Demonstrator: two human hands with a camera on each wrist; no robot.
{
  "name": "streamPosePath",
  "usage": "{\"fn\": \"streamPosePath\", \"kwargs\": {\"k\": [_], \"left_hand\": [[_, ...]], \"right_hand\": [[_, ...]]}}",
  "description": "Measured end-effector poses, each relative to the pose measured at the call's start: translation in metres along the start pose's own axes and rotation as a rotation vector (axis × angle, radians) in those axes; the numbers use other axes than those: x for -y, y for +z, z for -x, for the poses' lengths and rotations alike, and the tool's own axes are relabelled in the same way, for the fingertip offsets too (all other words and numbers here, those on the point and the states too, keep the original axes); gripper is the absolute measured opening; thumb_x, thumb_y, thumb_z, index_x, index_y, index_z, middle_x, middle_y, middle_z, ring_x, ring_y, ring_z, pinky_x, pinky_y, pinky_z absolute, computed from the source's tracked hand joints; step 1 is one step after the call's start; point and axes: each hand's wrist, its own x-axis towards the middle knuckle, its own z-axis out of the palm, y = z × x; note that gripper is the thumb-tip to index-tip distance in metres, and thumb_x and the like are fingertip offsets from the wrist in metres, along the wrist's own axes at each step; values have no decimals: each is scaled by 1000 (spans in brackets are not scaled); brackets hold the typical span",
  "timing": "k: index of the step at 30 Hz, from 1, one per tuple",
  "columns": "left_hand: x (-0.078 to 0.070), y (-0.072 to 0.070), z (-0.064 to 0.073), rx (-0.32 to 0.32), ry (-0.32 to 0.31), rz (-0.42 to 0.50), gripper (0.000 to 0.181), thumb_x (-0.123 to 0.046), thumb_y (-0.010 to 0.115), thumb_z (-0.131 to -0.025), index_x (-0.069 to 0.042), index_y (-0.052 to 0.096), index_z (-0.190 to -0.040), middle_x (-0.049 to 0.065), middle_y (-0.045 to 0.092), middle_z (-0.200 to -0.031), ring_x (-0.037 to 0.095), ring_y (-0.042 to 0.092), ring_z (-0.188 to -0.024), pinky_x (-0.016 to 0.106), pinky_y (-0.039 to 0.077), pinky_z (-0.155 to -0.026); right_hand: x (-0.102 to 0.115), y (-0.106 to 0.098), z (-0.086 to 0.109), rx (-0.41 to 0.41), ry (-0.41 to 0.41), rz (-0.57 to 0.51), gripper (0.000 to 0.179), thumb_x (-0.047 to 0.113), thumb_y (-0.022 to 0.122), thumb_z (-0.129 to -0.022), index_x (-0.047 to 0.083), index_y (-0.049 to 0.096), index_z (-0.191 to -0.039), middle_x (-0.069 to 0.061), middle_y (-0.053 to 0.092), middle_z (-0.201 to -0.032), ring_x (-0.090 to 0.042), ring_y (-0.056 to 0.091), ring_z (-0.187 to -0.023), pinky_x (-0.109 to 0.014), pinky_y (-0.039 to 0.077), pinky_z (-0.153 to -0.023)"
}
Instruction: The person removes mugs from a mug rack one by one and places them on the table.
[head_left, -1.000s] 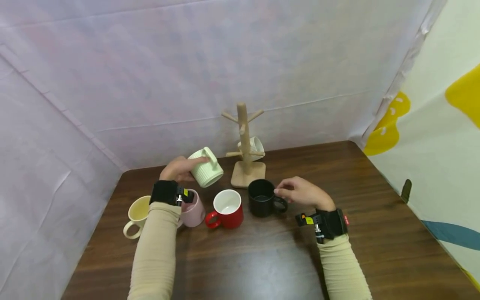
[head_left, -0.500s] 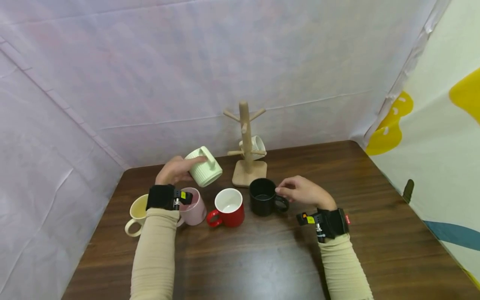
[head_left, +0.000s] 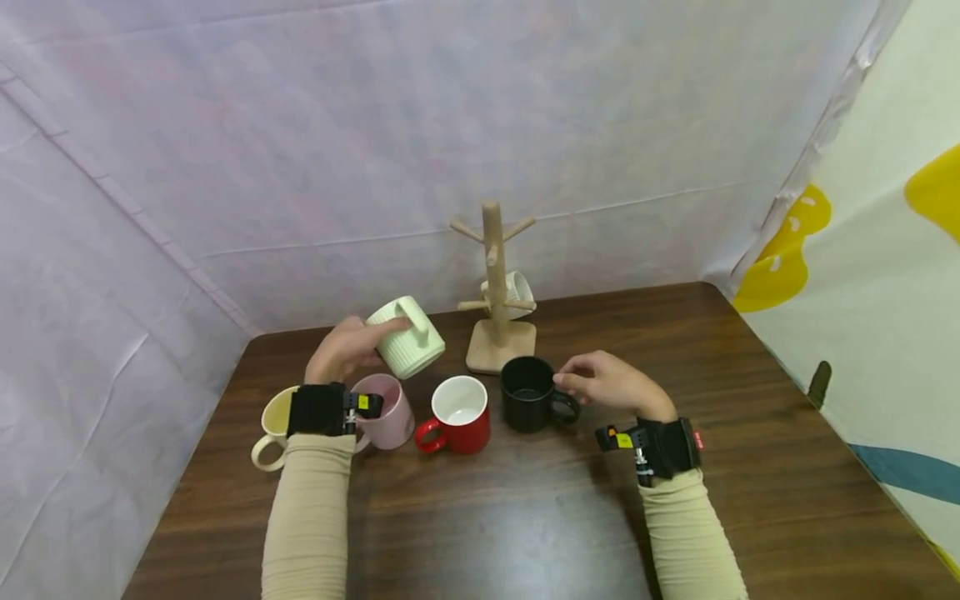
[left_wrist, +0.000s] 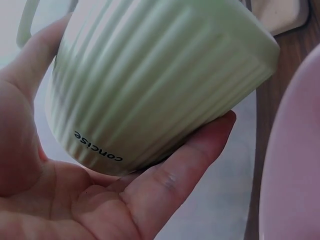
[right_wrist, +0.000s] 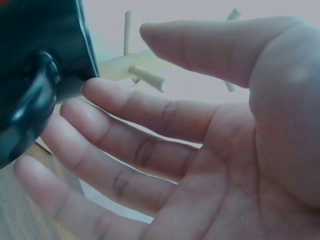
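Note:
My left hand [head_left: 348, 346] grips a pale green ribbed mug [head_left: 408, 346], tilted in the air above the back of the table, its handle upward. In the left wrist view the thumb and fingers wrap the mug [left_wrist: 150, 85] near the word "concise". My right hand [head_left: 607, 383] hovers beside a black mug [head_left: 525, 400], fingers loosely extended near its rim and handle. The right wrist view shows the palm with no object in it and fingertips close to the black mug [right_wrist: 40, 65]; whether they touch is unclear. Behind stands a wooden mug tree [head_left: 495, 275].
A white mug [head_left: 519, 293] hangs on a lower peg at the tree's back. Red [head_left: 468, 429], pink [head_left: 393, 421] and yellow [head_left: 277, 412] mugs stand in a row on the dark wooden table [head_left: 480, 525]. Cloth walls [head_left: 337, 167] rise behind and beside it.
The left hand and green mug have shifted slightly, the wrist dropping a little lower and leftward. The right hand stays by the black mug. The whole view has drifted slightly.

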Motion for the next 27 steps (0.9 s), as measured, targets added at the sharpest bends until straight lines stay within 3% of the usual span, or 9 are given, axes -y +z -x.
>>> {"fn": "streamPosePath", "kwargs": {"k": [6, 13, 21, 27], "left_hand": [[-3, 5, 12, -28, 15, 36, 71, -55, 70, -73, 3, 57, -112, 15, 61, -106, 23, 65, -85, 40, 55, -81], [-9, 10, 24, -3, 34, 107, 63, -44, 70, -79, 4, 53, -117, 17, 58, -113, 22, 64, -87, 42, 53, -85], [-14, 17, 42, -61, 92, 30, 69, -48, 69, -78, 2, 48, -121, 20, 57, -116, 26, 60, -92, 47, 51, -88], [-12, 25, 50, -106, 152, -10, 73, -51, 70, -76, 0, 49, -123, 18, 58, -114, 27, 57, -94, 38, 52, -82]], "right_hand": [[-2, -2, 1, -11, -13, -29, 28, 23, 54, -95, 0, 67, -107, -18, 68, -92, -32, 64, -76, -43, 57, -69], [-3, -2, 1, -9, -15, -46, 28, 20, 53, -96, -2, 65, -108, -23, 68, -100, -29, 66, -78, -48, 57, -73], [-2, -4, 2, -23, -10, -45, 32, 24, 53, -96, -4, 64, -109, -23, 67, -99, -29, 67, -77, -48, 57, -73], [-1, -4, 3, -33, -13, -54, 33, 24, 54, -96, -4, 64, -108, -23, 67, -100, -29, 67, -79, -50, 57, -73]]}}
